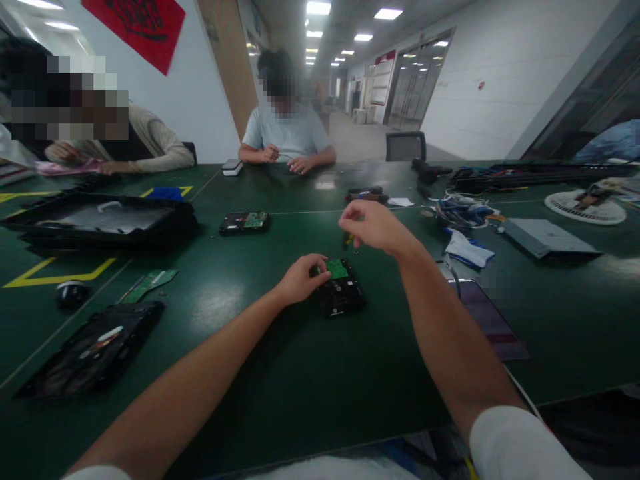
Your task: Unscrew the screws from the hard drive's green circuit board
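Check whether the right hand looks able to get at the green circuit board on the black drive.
Probably yes: the right hand is raised nearby, and much of the green circuit board lies uncovered; only the left hand crowds its left edge.

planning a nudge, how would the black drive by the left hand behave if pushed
The black drive looks boxy, so probably stiff. Lying flat, it seems unlikely to roll. Its exposed green board may be fragile.

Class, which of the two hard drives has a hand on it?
The nearer drive, with the left hand on its edge; the other drive lies farther off to the left, untouched.
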Action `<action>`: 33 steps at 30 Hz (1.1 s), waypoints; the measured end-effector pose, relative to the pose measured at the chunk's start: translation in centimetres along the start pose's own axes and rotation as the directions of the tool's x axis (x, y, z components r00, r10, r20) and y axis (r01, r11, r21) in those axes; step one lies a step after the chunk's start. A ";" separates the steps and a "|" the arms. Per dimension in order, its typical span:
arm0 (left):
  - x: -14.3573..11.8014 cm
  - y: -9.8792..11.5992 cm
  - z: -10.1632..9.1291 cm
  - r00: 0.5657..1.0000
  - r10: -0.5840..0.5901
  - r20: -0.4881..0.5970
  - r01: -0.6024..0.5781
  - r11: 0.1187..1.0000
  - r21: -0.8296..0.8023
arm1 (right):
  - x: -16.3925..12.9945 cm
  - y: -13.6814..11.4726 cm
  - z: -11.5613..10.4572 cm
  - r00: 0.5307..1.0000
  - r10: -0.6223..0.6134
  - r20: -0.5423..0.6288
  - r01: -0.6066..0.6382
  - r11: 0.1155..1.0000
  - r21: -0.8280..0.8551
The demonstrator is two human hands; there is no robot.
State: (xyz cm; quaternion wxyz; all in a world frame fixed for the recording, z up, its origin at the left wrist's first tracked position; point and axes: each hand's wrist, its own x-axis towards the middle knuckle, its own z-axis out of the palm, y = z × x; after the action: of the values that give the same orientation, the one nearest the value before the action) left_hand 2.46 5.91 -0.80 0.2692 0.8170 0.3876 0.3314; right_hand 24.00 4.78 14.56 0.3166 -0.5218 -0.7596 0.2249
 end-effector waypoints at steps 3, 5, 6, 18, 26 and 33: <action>0.0 0.0 0.0 1.000 -0.002 0.005 0.002 1.000 -0.004 | 0.1 0.1 0.0 0.998 0.016 0.062 -0.020 0.997 0.070; 0.0 0.0 0.0 1.000 -0.003 0.004 0.003 1.000 -0.003 | 0.2 0.2 0.0 0.994 0.011 0.110 -0.025 0.991 0.128; 0.0 0.0 0.0 1.000 -0.002 0.003 0.002 1.000 -0.002 | 0.3 0.2 0.0 0.991 0.003 0.131 -0.024 0.987 0.160; 0.0 0.2 -0.1 1.000 -0.010 0.009 0.011 1.000 -0.009 | 0.8 1.5 -0.1 0.999 0.015 0.050 -0.024 0.983 0.185; 0.1 0.3 -0.1 1.000 0.004 0.006 -0.004 1.000 -0.008 | 0.7 1.1 0.4 0.987 0.060 0.147 -0.115 0.907 0.404; 0.0 0.0 0.0 1.000 0.021 -0.008 -0.021 1.000 -0.008 | 1.0 2.0 0.1 0.991 0.015 0.133 -0.069 0.909 0.410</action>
State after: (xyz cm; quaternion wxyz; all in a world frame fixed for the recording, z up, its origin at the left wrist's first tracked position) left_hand 2.44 5.88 -0.80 0.2675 0.8186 0.3788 0.3388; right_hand 24.96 6.44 13.37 0.3661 -0.4439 -0.7018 0.4199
